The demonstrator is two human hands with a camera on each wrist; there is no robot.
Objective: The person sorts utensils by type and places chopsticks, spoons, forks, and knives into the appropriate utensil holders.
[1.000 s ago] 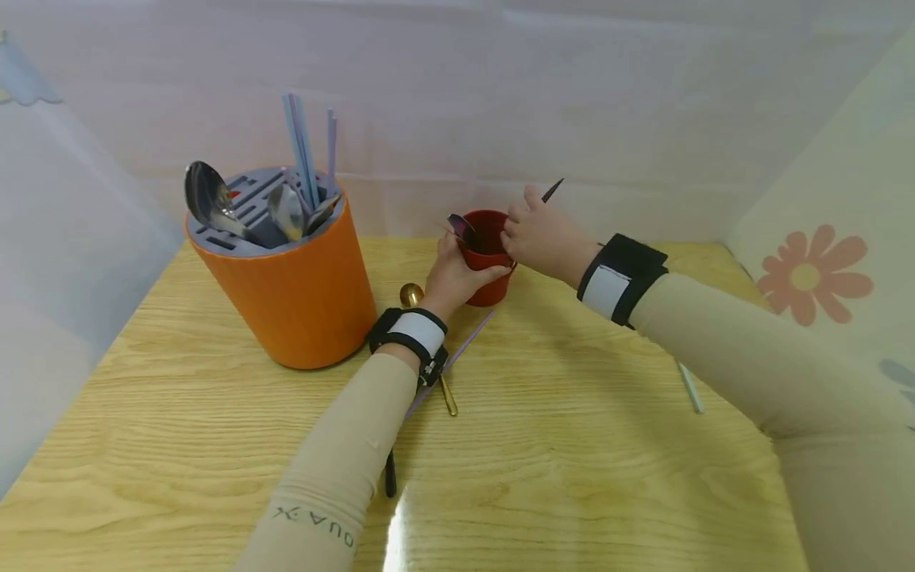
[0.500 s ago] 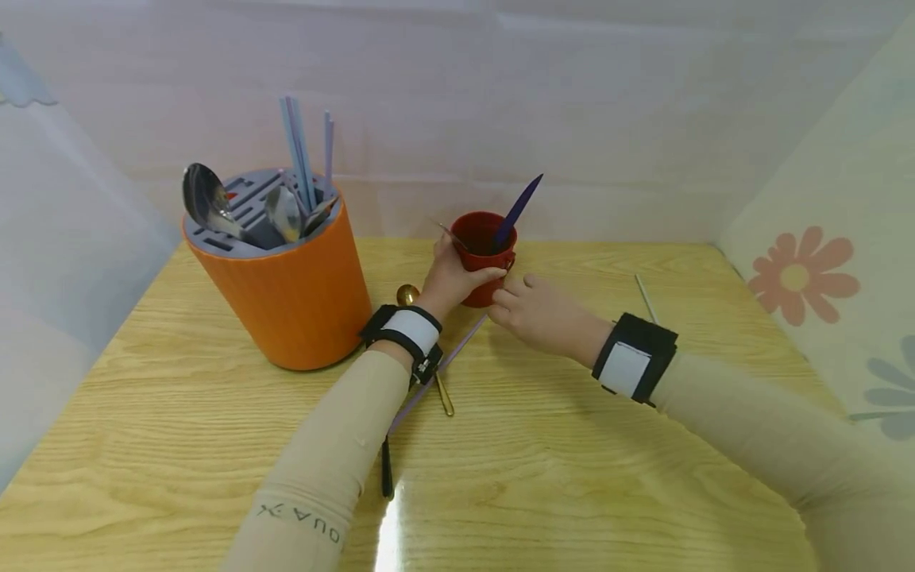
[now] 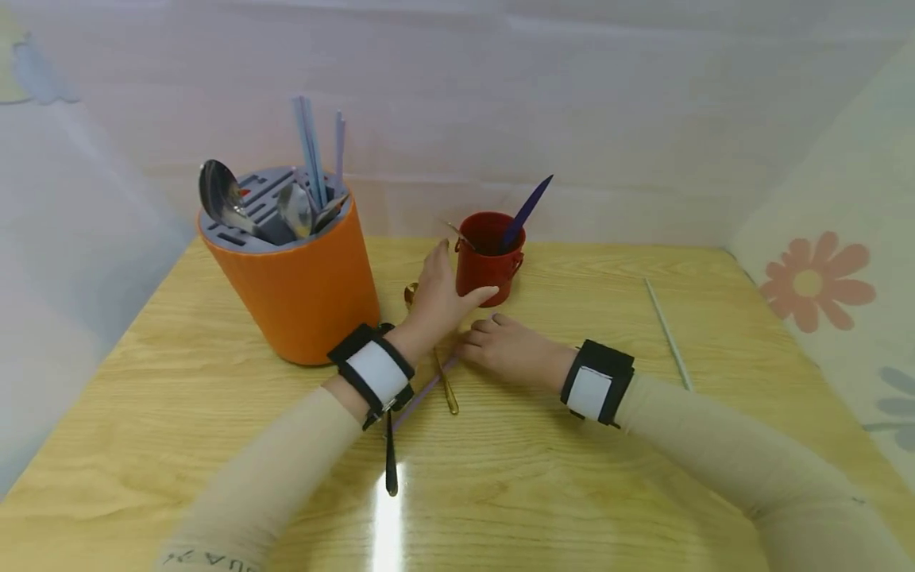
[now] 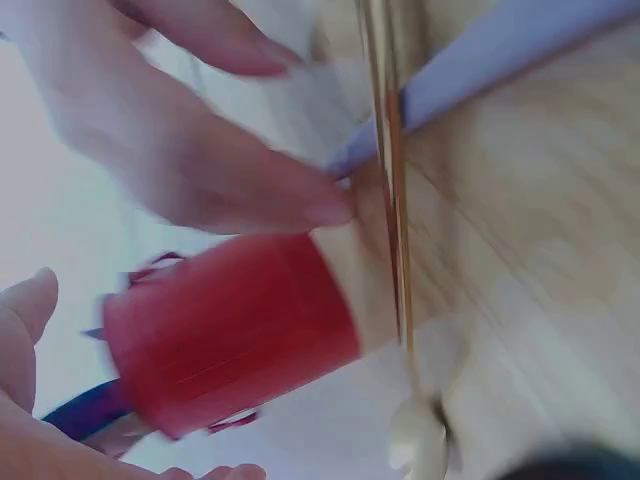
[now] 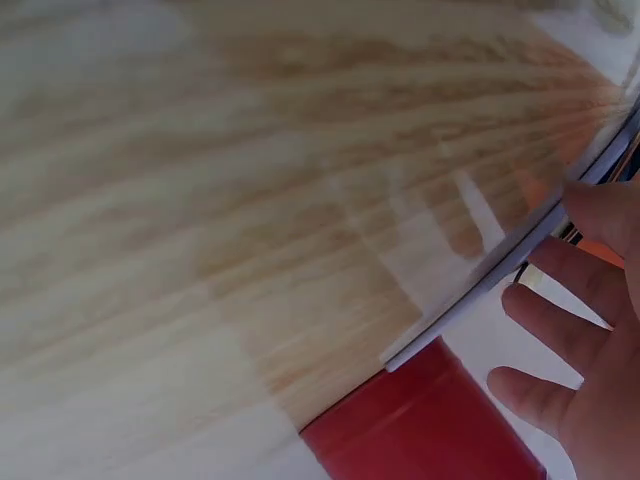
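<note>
Left hand (image 3: pixel 436 298) spread loosely beside red cup (image 3: pixel 488 266), right hand (image 3: pixel 507 349) fingering lilac chopstick (image 3: pixel 427 388) on table (image 3: pixel 572 469).

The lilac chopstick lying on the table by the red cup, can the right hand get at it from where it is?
Probably yes: the right hand already has fingertips at the lilac chopstick, whose near end runs under the left hand's wrist.

Left hand (image 3: pixel 438 295) hides gold spoon's (image 3: pixel 446 389) bowl.

holder (image 3: pixel 289 274) left of cup (image 3: pixel 488 262) | spoon (image 3: pixel 443 373), perhaps crossing stick (image 3: pixel 429 387), before cup
</note>
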